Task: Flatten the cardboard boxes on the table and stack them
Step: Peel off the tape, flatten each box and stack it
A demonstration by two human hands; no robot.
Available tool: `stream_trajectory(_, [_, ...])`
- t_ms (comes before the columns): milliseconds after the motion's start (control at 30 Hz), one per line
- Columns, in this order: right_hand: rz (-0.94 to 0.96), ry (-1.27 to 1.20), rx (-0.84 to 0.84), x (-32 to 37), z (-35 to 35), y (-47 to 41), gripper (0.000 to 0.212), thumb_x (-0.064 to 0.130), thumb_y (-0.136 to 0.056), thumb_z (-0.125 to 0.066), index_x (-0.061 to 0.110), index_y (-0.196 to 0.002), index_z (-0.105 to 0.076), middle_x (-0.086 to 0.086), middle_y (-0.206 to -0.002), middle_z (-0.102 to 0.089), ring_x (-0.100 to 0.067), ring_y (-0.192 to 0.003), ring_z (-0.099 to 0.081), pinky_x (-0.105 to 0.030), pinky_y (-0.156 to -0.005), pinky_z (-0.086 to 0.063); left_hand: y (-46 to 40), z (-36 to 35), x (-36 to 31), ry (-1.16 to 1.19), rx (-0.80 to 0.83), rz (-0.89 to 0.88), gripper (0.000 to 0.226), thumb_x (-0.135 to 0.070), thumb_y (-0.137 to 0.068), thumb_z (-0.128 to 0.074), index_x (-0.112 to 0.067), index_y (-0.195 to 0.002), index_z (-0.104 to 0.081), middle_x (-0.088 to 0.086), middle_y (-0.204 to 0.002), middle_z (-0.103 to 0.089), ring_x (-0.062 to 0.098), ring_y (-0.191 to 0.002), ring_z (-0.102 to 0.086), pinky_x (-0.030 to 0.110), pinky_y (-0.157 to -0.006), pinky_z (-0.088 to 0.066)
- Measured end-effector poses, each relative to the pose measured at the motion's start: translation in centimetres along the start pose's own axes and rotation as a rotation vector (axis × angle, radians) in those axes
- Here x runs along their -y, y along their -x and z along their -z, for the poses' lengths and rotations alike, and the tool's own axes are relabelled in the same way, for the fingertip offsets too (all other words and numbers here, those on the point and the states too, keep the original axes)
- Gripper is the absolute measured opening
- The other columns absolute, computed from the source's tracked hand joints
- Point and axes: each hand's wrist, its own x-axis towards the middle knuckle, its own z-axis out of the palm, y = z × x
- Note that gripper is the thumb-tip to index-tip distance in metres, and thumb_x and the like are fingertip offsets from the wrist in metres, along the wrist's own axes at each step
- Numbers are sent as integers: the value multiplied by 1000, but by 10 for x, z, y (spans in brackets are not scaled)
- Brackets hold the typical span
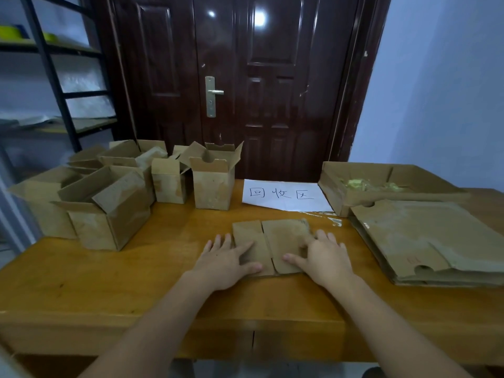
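Flattened box [272,245] lies creased flat, split down its middle.

Cardboard boxes [109,208]: brown. Flattened box [272,241]: brown. Table [169,290]: orange-brown wood grain. Paper sign [286,196]: white, black handwriting. Door [231,77]: dark red-brown, panelled.

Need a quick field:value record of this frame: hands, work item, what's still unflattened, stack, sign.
left hand: open, fingers straight, pressing the flattened box
right hand: open, pressing the same box
flattened box: flat on the table, centre, under both hands
upright boxes: a group at the table's left, flaps open, not yet flattened
stack: flattened cardboard at the right
open box: behind the stack, yellowish scraps inside
paper sign: handwritten, lying flat at the far edge
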Motion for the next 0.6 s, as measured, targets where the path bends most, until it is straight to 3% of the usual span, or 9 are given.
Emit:
stream_trajectory(67, [-30,-128,83,-1,-6,0,84,88,-80,-39,36,-146,-44,-2,-145,-46,-26,-132,-41,-46,-108,-37,-3,-3,3,39,-8,-31,92,-94,-81,-18,-51,-160,2,10,-172,5,30,-158,8,47,-124,6])
stream_trajectory(167, [-35,-202,122,0,-9,-1,86,85,-84,-38,37,-154,-32,-6,-158,-34,-31,-143,-32,-52,-118,-23,-4,-4,3,129,-34,-81,90,-88,-86,-27,-46,-162,-5,9,-172,5,26,-158,9,41,-123,7])
stream_trajectory(267, [-30,-234,87,1,-9,2,80,80,-87,-42,35,-153,-35,-8,-160,-30,-32,-144,-28,-52,-120,-18,-3,-4,0,223,-48,-68,86,-80,-89,-44,-46,-162,-13,7,-173,5,25,-158,8,42,-124,2])
stream_trajectory(433, [14,-382,14,1,-9,6,72,66,-89,-59,31,-150,-46,3,-160,-26,-26,-137,-24,-40,-115,-30,-5,0,-6,409,-113,-59,90,-65,-82,-73,-45,-158,-30,1,-173,3,25,-158,-6,45,-125,-17])
stream_trajectory(600, [54,-396,-85,-2,-5,4,74,64,-83,-68,29,-147,-51,9,-159,-25,-21,-138,-17,-37,-115,-30,-12,7,-20,400,-207,-29,101,-59,-73,-85,-38,-158,-35,-10,-171,9,26,-155,-15,47,-122,-27])
